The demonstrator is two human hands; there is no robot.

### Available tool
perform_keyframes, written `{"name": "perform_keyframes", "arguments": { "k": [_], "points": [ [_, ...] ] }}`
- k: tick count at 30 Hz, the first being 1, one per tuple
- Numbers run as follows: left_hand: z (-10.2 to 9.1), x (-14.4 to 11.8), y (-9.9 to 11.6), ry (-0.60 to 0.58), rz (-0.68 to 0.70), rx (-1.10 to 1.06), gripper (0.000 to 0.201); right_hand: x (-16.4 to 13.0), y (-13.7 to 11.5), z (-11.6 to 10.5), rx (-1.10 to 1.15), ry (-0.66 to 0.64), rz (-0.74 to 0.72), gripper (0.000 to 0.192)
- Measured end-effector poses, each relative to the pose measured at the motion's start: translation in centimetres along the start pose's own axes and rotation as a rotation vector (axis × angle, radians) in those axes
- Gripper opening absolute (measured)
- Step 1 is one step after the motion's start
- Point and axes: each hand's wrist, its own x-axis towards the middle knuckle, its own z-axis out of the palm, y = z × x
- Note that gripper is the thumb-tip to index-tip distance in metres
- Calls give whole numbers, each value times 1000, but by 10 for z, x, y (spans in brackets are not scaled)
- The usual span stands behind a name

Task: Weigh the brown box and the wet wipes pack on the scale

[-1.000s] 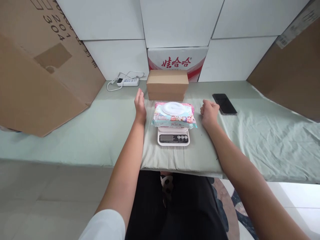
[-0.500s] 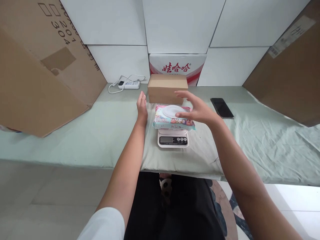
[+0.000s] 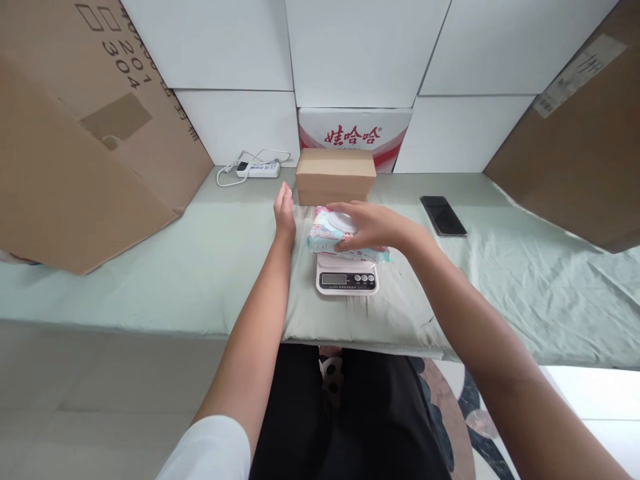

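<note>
A pink and light-blue pack of wet wipes [image 3: 324, 239] with a white lid lies on top of a small white kitchen scale [image 3: 347, 283]. My right hand [image 3: 371, 225] spans the pack from above, thumb on its front side and fingers over the back edge, covering part of the lid. To the left of the pack, my left hand [image 3: 285, 212] rests on its side on the cloth, fingers stretched out, with nothing in it. The scale's dark display and buttons face me; its weighing plate is mostly hidden under the pack.
Just behind the pack stands a brown cardboard box [image 3: 336, 180]. A phone [image 3: 443, 215] lies to the right. A white power strip [image 3: 259, 169] with its cable is at the back left. Large cardboard sheets [image 3: 100, 173] flank the green-covered table [image 3: 240, 267].
My right hand has come down and left from above the wipes pack and now grips it. The pack has barely shifted. My left hand stays where it was.
</note>
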Motion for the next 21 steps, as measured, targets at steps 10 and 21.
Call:
{"name": "perform_keyframes", "arguments": {
  "k": [10, 21],
  "points": [
    [-2, 6, -3, 1, -41, -38, 66, -22, 61, -17, 664, 43, 349, 65],
    [0, 12, -12, -9, -17, -42, 70, -12, 140, -32, 472, 365, 827, 38]
  ]
}}
